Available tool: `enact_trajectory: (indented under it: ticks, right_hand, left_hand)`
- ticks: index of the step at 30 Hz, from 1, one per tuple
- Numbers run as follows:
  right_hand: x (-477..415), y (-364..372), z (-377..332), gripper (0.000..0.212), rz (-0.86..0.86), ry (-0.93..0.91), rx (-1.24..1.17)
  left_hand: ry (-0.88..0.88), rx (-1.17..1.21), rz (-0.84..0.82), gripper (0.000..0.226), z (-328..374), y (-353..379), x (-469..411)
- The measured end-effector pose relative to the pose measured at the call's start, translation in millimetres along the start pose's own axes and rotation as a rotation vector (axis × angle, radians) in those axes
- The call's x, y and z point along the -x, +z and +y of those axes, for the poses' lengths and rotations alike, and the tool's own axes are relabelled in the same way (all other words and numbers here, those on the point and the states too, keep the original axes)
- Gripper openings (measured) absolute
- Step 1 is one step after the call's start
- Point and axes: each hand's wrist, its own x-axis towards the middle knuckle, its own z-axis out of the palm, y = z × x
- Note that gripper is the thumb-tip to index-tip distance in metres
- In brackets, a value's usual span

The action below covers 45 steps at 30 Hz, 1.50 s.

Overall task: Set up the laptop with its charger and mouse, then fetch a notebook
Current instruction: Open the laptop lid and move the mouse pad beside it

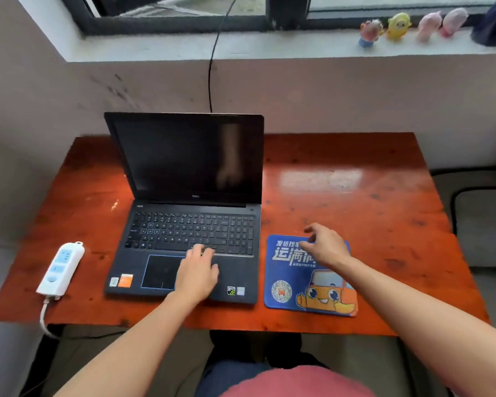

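A dark laptop (184, 179) stands open on the orange-brown table (370, 196), its screen black. My left hand (198, 270) rests flat on the palm rest, its fingers reaching the keyboard's lower edge. To the laptop's right lies a blue mouse pad (304, 293) printed with an orange cartoon truck. My right hand (324, 245) hovers over the pad's far edge with fingers loosely spread, holding nothing. A white power strip (60, 267) lies at the table's left, its cord running off the front edge. No mouse, charger or notebook is in view.
A black cable (212, 67) hangs from the window down behind the laptop's screen. Small plush toys (398, 25) line the window sill at the back right. A grey cushion (484, 224) sits beyond the table's right edge.
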Motion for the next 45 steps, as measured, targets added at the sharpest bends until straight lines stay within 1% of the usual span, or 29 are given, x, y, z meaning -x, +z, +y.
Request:
enact_trajectory:
  ticks: [1,3,4,6,9,11,13,16,20,23,25,27,29,30,31,32,33,36,37,38,39,40,43,44,45]
  right_hand:
    - [-4.4,8.0,-21.8,0.042,-0.026,-0.037,-0.05]
    - [-9.1,24.7,-51.3,0.044,-0.073,-0.047,-0.121]
    - [-14.8,39.2,-73.2,0.047,-0.098,-0.031,-0.142]
    - [-18.4,53.9,-82.8,0.052,-0.132,0.049,-0.186]
    - [-26.7,73.7,-99.3,0.047,-0.112,0.131,-0.223]
    - [-31.1,77.9,-105.6,0.046,-0.068,0.155,-0.248]
    - [-35.2,80.4,-110.6,0.044,-0.049,0.184,-0.246]
    - [-36.6,85.4,-113.7,0.042,-0.043,0.208,-0.227]
    - [-32.8,90.7,-115.2,0.045,-0.006,0.194,-0.184]
    - [-33.5,92.0,-116.2,0.045,-0.001,0.195,-0.184]
    - [-34.5,90.4,-119.1,0.045,-0.013,0.207,-0.185]
    - [-36.1,85.6,-121.3,0.039,-0.053,0.221,-0.156]
    - [-34.3,75.8,-129.3,0.032,-0.121,0.212,-0.026]
    - [-32.8,69.3,-138.4,0.033,-0.139,0.193,0.091]
    - [-32.1,62.2,-150.4,0.035,-0.111,0.153,0.219]
    - [-32.8,54.6,-165.7,0.039,-0.028,0.079,0.313]
    - [-33.7,46.7,-185.0,0.042,0.081,-0.028,0.342]
    - [-37.8,19.1,-259.5,0.043,0.426,-0.463,0.183]
    - [-42.3,8.7,-284.3,0.043,0.529,-0.579,0.159]
    - [-49.1,-1.4,-306.6,0.046,0.603,-0.651,0.171]
    - [-56.6,-10.9,-325.7,0.052,0.622,-0.666,0.213]
    - [-65.3,-18.4,-340.1,0.058,0.582,-0.628,0.278]
    - [-86.5,-22.6,-353.1,0.072,0.376,-0.437,0.468]
    - [-87.7,-20.2,-349.0,0.074,0.361,-0.414,0.498]
    - [-85.9,-16.4,-345.1,0.075,0.383,-0.419,0.521]
  left_hand:
    - [-0.084,0.008,-0.001,0.043,-20.4,-6.1,-2.3]
    - [-0.251,0.045,-0.009,0.044,-51.0,-15.0,-6.2]
    - [-0.346,0.08,-0.008,0.044,-76.6,-22.2,-7.3]
    - [-0.479,0.125,-0.009,0.046,-99.7,-27.0,-9.3]
    - [-0.624,0.176,-0.04,0.053,-141.9,-32.6,-13.3]
    - [-0.65,0.225,-0.086,0.059,-156.4,-32.4,-17.1]
    - [-0.629,0.235,-0.116,0.066,-165.1,-30.6,-19.6]
    - [-0.597,0.187,-0.134,0.075,-174.3,-30.3,-16.9]
    - [-0.549,0.131,-0.163,0.078,-183.3,-31.6,-10.9]
    - [-0.53,0.139,-0.18,0.078,-187.0,-36.2,-11.6]
    - [-0.527,0.167,-0.178,0.077,-190.2,-37.4,-10.0]
    - [-0.517,0.173,-0.182,0.078,-191.4,-34.8,-6.4]
    - [-0.499,0.152,-0.172,0.077,-190.2,-31.7,-3.3]
    - [-0.49,0.136,-0.162,0.076,-188.8,-31.0,-2.4]
    - [-0.478,0.114,-0.147,0.074,-186.8,-30.5,-2.2]
    - [-0.457,0.085,-0.127,0.073,-185.0,-29.9,-1.7]
    - [-0.415,0.045,-0.103,0.072,-183.2,-28.5,-0.7]
    - [-0.202,-0.08,-0.057,0.066,-176.8,-18.6,6.5]
    - [-0.158,-0.089,-0.068,0.065,-174.7,-14.5,10.4]
    - [-0.137,-0.093,-0.084,0.065,-173.1,-10.5,13.7]
    - [-0.127,-0.102,-0.091,0.066,-172.3,-6.7,16.0]
    - [-0.117,-0.12,-0.089,0.067,-172.2,-3.2,17.7]
    - [-0.103,-0.172,-0.064,0.071,-177.0,6.3,22.8]
    - [-0.099,-0.182,-0.049,0.073,-177.1,7.6,24.2]
    - [-0.102,-0.179,-0.034,0.076,-176.8,7.4,25.7]
